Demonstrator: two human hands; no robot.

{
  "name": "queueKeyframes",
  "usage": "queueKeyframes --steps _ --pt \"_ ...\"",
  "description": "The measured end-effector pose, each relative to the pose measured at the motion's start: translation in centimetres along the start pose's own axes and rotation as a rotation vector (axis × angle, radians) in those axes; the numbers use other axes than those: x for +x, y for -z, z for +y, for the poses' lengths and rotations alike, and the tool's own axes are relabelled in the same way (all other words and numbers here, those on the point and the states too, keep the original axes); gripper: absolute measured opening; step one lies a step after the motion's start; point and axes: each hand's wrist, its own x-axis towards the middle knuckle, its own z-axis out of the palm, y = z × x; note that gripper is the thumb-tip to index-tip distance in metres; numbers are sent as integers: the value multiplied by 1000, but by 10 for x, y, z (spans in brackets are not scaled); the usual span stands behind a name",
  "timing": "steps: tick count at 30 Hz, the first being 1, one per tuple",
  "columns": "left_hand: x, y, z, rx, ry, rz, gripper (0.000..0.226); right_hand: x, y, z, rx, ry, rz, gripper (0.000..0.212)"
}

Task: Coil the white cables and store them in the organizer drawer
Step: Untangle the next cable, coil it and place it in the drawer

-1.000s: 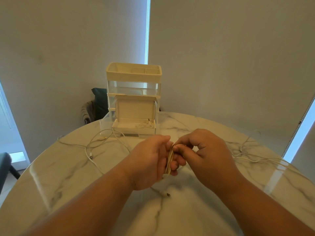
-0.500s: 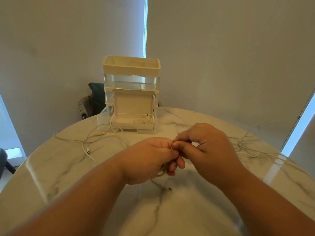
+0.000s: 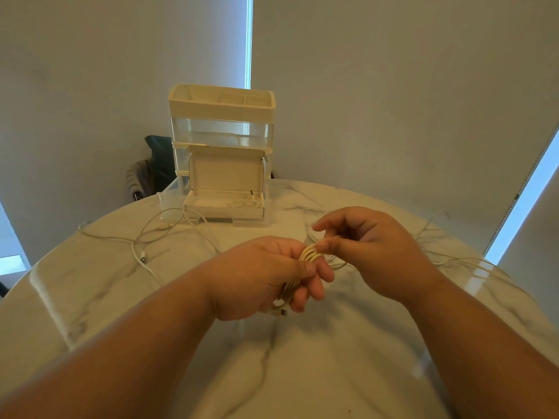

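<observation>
left hand (image 3: 266, 276): fingers curled tight round the coiled white cable (image 3: 309, 254), thumb clamped over the loops, which stand up out of the fist. a small metal-tipped plug end (image 3: 283, 313) pokes out below the little finger.

right hand (image 3: 373, 252): thumb tip pressed against the top of the loops, forefinger hooked above it, the other fingers curled in. a strand seems to run between thumb and fingers, though the exact pinch point is hidden.

both hands hover over the round white marble table (image 3: 302, 364), near its middle.

a loose thin white cable (image 3: 144, 257) sprawls on the table to my left, plug end lying flat. another loose white cable tangle (image 3: 438, 257) lies to my right, near the edge.

beyond the hands, at the far side of the table, a cream and clear plastic organizer (image 3: 222, 116) stands upright. its bottom cream drawer (image 3: 223, 212) is pulled out toward me, with a small white cable bundle (image 3: 245, 203) lying in its right part.

behind the organizer on the left, a dark chair (image 3: 157, 164) against the wall.
</observation>
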Motion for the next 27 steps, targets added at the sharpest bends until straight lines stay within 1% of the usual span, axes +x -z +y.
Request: queueKeyframes --steps 3,6,8,10,14,17,20,23,27 --pt "-1 -1 3 -31 -49 35 24 2 1 5 80 -42 51 20" --pt "-3 -1 4 -37 -114 52 32 1 -1 5 40 -48 114 10" --pt "-3 -3 5 -59 -135 67 30 0 -5 6 71 -68 127 10" --pt "-3 -6 8 -152 -164 71 27 -1 -11 7 185 -110 117 10" --pt "-2 -9 13 -463 -234 93 28 -1 -29 5 384 -221 100 9" --pt "-2 -10 15 -579 -262 112 27 -3 -36 6 361 -248 70 12" --pt "-3 -9 18 -688 -288 123 27 -6 -39 4 240 -183 46 13" --pt "-3 -5 21 -794 -322 124 29 -8 -42 2 197 -158 15 19" --pt "-5 5 25 -883 -397 148 26 -15 -56 -3 286 -149 -148 20"
